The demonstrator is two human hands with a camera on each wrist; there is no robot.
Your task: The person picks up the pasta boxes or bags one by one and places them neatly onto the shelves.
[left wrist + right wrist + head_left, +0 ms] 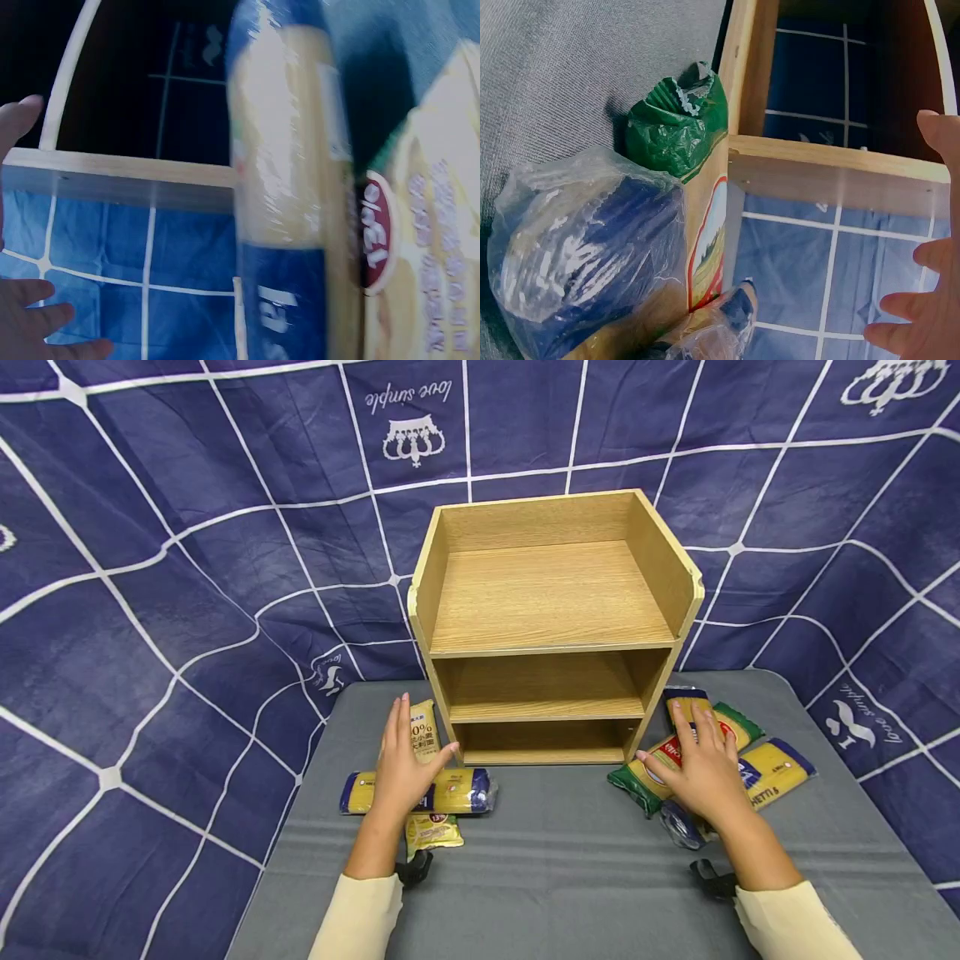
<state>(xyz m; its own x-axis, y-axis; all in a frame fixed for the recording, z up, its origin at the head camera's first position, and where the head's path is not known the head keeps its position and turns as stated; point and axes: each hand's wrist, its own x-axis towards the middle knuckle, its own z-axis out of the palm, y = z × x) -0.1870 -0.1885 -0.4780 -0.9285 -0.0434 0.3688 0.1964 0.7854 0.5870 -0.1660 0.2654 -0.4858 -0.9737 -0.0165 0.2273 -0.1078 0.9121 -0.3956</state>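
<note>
My left hand (pixel 401 777), fingers straight and spread, hovers over a blue-and-yellow pack of spaghetti (pixel 459 791) lying crosswise. Behind that pack is a tan pasta packet (pixel 424 732); a small yellow packet (pixel 435 833) pokes out in front. In the left wrist view the spaghetti pack (pixel 281 150) stands apart from the fingers. On the other side my right hand (pixel 705 772) is spread above a loose pile: a green-ended pasta pack (pixel 628 783), a blue-and-yellow spaghetti pack (pixel 782 771) and another blue-topped pack (pixel 684 694). Nothing is held by either hand.
A wooden shelf unit (pixel 555 647) with an upper tray and two lower compartments stands at the back centre, between the hands. Grey cloth (pixel 555 860) covers the table. Blue cloth with white lines (pixel 300 527) hangs behind and at both sides.
</note>
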